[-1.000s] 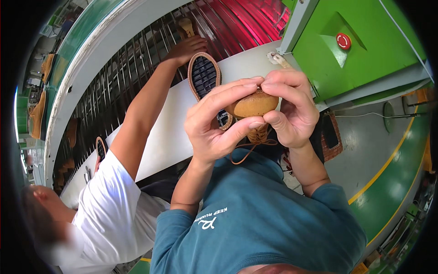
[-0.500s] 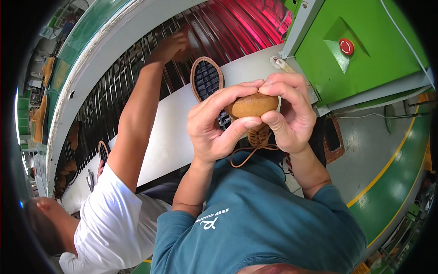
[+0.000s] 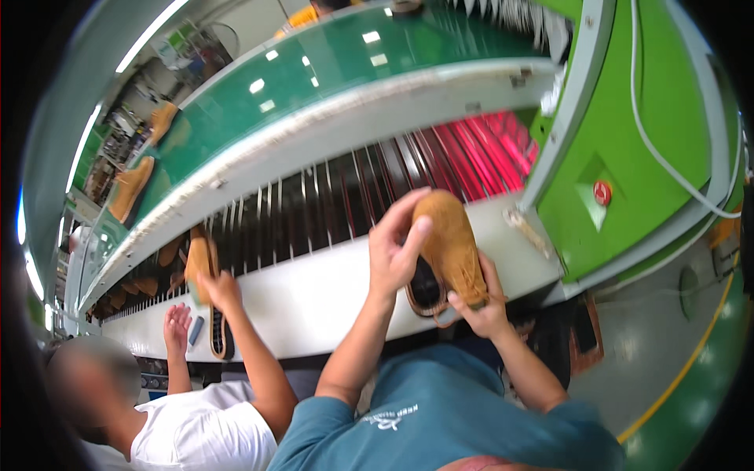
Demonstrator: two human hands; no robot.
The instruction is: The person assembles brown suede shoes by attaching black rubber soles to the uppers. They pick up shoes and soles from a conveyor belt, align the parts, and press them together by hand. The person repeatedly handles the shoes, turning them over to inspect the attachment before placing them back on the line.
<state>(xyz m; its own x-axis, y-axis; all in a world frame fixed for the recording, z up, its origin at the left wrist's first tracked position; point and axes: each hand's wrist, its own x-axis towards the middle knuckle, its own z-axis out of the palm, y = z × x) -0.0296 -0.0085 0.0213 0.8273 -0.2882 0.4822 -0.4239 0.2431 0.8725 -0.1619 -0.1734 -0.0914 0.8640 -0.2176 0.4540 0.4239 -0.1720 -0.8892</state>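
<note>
A tan suede shoe (image 3: 444,231), laced near its opening, is between my two hands above the white ledge. Its rounded toe points away from me. My left hand (image 3: 398,245) is closed round the toe's left side, thumb on top. At the near end my right hand (image 3: 484,306) grips the shoe by the laced part. A dark sole with a tan rim (image 3: 426,292) lies on the ledge, partly hidden by the shoe.
Beyond the white ledge (image 3: 322,302) run metal rollers (image 3: 314,208), lit red at right. A green machine (image 3: 628,184) has a red button (image 3: 602,193). At left, a co-worker's hand (image 3: 222,290) holds a tan shoe (image 3: 201,263) beside an upright-lying sole (image 3: 219,334). A green conveyor (image 3: 314,78) curves behind.
The shoe has turned from toe-on to lengthwise. My hands have parted, left at the toe, right at the laced end. The co-worker's arm has drawn back from the rollers. The view has tipped upward.
</note>
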